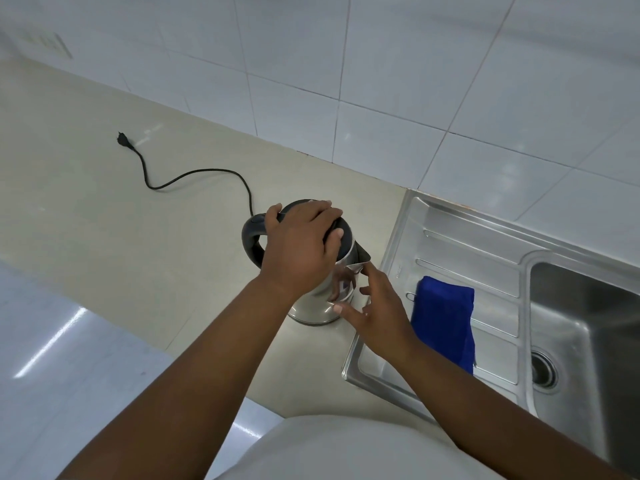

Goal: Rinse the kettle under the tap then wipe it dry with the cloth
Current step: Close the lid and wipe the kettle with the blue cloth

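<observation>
Standing upright on the pale beige countertop, the shiny steel kettle with a black lid and handle has not reached the sink, so the task looks to be at its very start. The left hand lies palm-down over the lid, fingers curled round its rim. The right hand hovers just beside the body below the spout, fingers spread, gripping nothing. The next move probably calls for a firm hold, then a lift rightward over the raised edge of the stainless steel sink unit to its basin; no tap is in view. A folded blue cloth lies on the ribbed drainboard, in that path. The black power cord with its plug trails unplugged, free across open counter behind.
</observation>
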`<state>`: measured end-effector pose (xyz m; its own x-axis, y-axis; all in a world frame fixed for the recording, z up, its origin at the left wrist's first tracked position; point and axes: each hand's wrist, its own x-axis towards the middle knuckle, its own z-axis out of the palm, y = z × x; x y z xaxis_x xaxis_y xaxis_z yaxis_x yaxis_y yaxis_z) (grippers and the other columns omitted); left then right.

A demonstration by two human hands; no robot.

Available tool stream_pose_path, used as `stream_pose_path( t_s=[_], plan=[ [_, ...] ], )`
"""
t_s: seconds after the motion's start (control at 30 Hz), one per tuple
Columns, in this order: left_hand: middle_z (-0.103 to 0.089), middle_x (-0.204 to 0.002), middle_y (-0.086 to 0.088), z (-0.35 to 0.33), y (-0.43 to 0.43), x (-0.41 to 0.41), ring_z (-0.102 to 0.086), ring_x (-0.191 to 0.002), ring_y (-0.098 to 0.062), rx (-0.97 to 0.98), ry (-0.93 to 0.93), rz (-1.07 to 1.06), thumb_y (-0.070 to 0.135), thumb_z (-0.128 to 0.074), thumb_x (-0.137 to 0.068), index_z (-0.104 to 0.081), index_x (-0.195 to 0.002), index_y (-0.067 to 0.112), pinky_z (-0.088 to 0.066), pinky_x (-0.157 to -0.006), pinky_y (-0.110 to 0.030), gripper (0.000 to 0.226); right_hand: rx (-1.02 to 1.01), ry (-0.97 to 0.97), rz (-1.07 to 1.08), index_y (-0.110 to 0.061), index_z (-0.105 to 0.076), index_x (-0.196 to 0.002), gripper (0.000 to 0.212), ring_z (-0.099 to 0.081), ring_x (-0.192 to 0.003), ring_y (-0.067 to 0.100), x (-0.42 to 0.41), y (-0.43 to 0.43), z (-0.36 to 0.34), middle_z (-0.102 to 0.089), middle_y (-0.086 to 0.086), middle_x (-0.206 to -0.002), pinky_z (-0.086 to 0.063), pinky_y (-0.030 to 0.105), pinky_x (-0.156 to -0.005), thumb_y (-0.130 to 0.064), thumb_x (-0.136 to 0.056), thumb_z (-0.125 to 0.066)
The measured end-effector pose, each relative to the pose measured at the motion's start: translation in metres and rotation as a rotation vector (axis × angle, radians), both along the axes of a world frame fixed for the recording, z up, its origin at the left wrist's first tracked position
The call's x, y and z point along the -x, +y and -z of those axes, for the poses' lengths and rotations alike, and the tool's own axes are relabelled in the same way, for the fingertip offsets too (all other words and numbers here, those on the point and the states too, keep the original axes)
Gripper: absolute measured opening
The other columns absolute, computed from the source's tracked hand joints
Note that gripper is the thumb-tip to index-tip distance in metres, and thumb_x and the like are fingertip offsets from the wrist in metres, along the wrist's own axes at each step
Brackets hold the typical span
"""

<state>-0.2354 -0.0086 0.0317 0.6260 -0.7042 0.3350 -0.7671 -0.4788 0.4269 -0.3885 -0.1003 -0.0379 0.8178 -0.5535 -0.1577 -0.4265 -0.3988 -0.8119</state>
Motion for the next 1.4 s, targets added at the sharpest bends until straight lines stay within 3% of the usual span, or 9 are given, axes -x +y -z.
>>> stream_pose_path(
  t_s=[0.17, 0.37, 0.57, 0.63, 0.7, 0.83, 0.97, 1.27, 1.4],
  plan=[
    [-0.064, -0.127, 0.011, 0.001, -0.002, 0.002, -0.057, -0.121, -0.012, 0.008, -0.02, -0.012, 0.035, -0.051, -0.092, -0.066, -0.118, 0.028, -0.022, -0.113, -0.055, 0.031, 0.36, 0.312, 0.02, -0.024, -0.028, -0.152, 0.086, -0.032, -0.145, 0.024, 0.036, -0.041, 0.032, -0.035, 0.0, -0.158, -0.032, 0.042, -0.117, -0.064, -0.083, -0.062],
    [-0.064, -0.13, 0.011, 0.003, -0.003, 0.002, -0.058, -0.123, -0.012, 0.02, -0.032, -0.031, 0.046, -0.051, -0.091, -0.066, -0.119, 0.03, -0.024, -0.113, -0.053, 0.036, 0.555, 0.705, 0.11, -0.012, -0.016, -0.157, 0.083, -0.006, -0.151, 0.043, 0.087, -0.087, 0.073, -0.01, 0.017, -0.165, -0.02, 0.055, -0.12, -0.063, -0.095, -0.04],
    [-0.066, -0.129, 0.011, 0.003, -0.004, 0.002, -0.059, -0.12, -0.012, 0.041, -0.042, -0.035, 0.045, -0.052, -0.09, -0.068, -0.118, 0.03, -0.029, -0.109, -0.047, 0.036, 0.392, 0.6, 0.11, -0.01, -0.026, -0.155, 0.063, -0.01, -0.154, 0.032, 0.091, -0.101, 0.066, -0.016, 0.013, -0.166, -0.027, 0.041, -0.119, -0.003, -0.096, -0.046],
    [-0.066, -0.129, 0.011, 0.003, -0.004, 0.001, -0.059, -0.121, -0.012, 0.039, -0.05, -0.034, 0.045, -0.052, -0.09, -0.067, -0.118, 0.03, -0.029, -0.108, -0.047, 0.035, 0.281, 0.499, 0.229, -0.011, -0.039, -0.149, 0.057, -0.039, -0.141, 0.037, 0.087, -0.104, 0.05, -0.04, 0.019, -0.155, -0.038, 0.039, -0.109, 0.002, -0.094, -0.046],
    [-0.066, -0.128, 0.011, 0.003, -0.004, 0.001, -0.059, -0.12, -0.012, 0.04, -0.057, -0.03, 0.044, -0.051, -0.09, -0.068, -0.118, 0.03, -0.03, -0.107, -0.045, 0.035, 0.175, 0.362, 0.306, -0.015, -0.048, -0.143, 0.052, -0.062, -0.107, 0.032, 0.075, -0.099, 0.029, -0.062, 0.018, -0.132, -0.048, 0.032, -0.091, 0.002, -0.094, -0.046],
    [-0.066, -0.128, 0.01, 0.002, -0.003, 0.0, -0.059, -0.12, -0.012, 0.049, -0.057, -0.024, 0.041, -0.051, -0.091, -0.068, -0.118, 0.03, -0.03, -0.106, -0.042, 0.033, -0.031, 0.01, 0.245, -0.023, -0.049, -0.142, 0.053, -0.061, -0.087, -0.001, 0.031, -0.064, -0.024, -0.063, 0.0, -0.125, -0.045, 0.007, -0.068, 0.002, -0.096, -0.047],
    [-0.068, -0.126, 0.007, 0.001, -0.003, 0.001, -0.061, -0.118, -0.015, 0.051, -0.062, -0.01, 0.037, -0.05, -0.091, -0.068, -0.118, 0.026, -0.032, -0.104, -0.045, 0.034, -0.067, -0.287, 0.047, -0.038, -0.047, -0.141, 0.067, -0.061, -0.081, 0.0, 0.0, -0.023, -0.062, -0.06, -0.025, -0.118, -0.046, 0.004, -0.072, 0.008, -0.093, -0.047],
    [-0.067, -0.126, 0.011, 0.002, -0.003, -0.002, -0.06, -0.118, -0.012, 0.061, -0.041, 0.022, 0.036, -0.053, -0.089, -0.068, -0.118, 0.028, -0.03, -0.104, -0.041, 0.033, -0.078, -0.049, -0.026, -0.035, -0.031, -0.153, 0.08, -0.063, -0.083, 0.007, -0.008, -0.033, -0.034, -0.067, -0.005, -0.105, -0.047, 0.011, -0.069, 0.007, -0.088, -0.049],
    [-0.067, -0.124, 0.015, -0.002, 0.001, -0.013, -0.06, -0.117, -0.009, 0.083, 0.029, 0.095, 0.036, -0.054, -0.086, -0.069, -0.116, 0.031, -0.028, -0.106, -0.038, 0.034, -0.124, 0.098, -0.024, -0.034, -0.022, -0.156, 0.076, -0.06, -0.097, 0.018, -0.005, -0.03, -0.021, -0.062, 0.003, -0.126, -0.043, 0.008, -0.069, 0.002, -0.094, -0.046]
  ],
)
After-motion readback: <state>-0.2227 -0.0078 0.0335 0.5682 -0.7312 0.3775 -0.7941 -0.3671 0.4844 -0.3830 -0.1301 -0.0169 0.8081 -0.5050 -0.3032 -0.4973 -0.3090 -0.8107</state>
